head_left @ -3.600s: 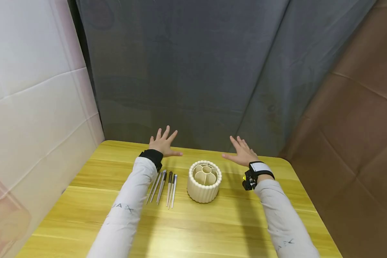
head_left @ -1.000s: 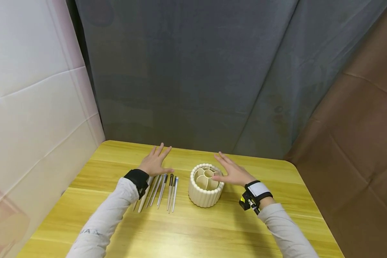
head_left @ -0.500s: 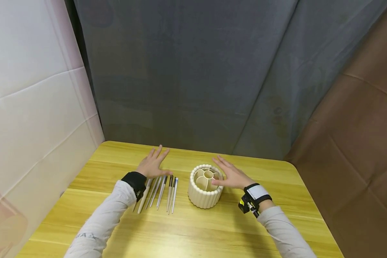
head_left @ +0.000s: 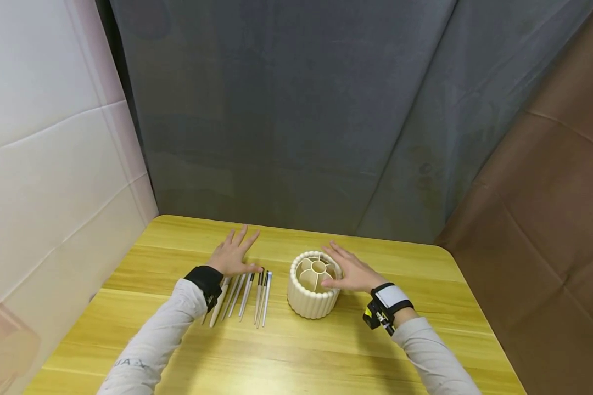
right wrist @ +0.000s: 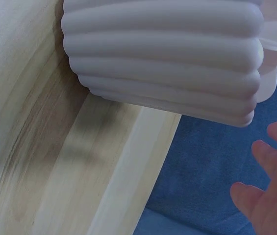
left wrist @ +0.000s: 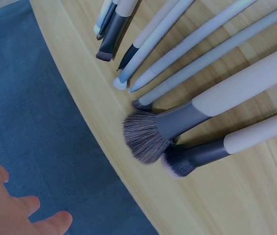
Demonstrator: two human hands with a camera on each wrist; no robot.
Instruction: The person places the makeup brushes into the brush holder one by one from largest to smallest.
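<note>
A grey curtain hangs behind the far edge of the scene, with a white panel on the left and a brown panel on the right. Below them lies the yellow wooden table, which carries everything else.

Near the middle of the table stands a cream ribbed holder, upright, its round top split into petal-shaped compartments around 1 small centre ring. The right wrist view shows its ribbed wall resting flat on the wood.

Just left of the holder, a row of makeup brushes lies flat, side by side, handles toward the near edge. In the left wrist view the bristle ends point to the far edge, 2 of them fluffy and the others slim.

The left hand is spread with straight fingers, palm down, over the far ends of the brushes; whether it touches them cannot be told. The right hand is also spread, fingers straight, at the right rim of the holder, thumb close against its side, gripping nothing.
</note>
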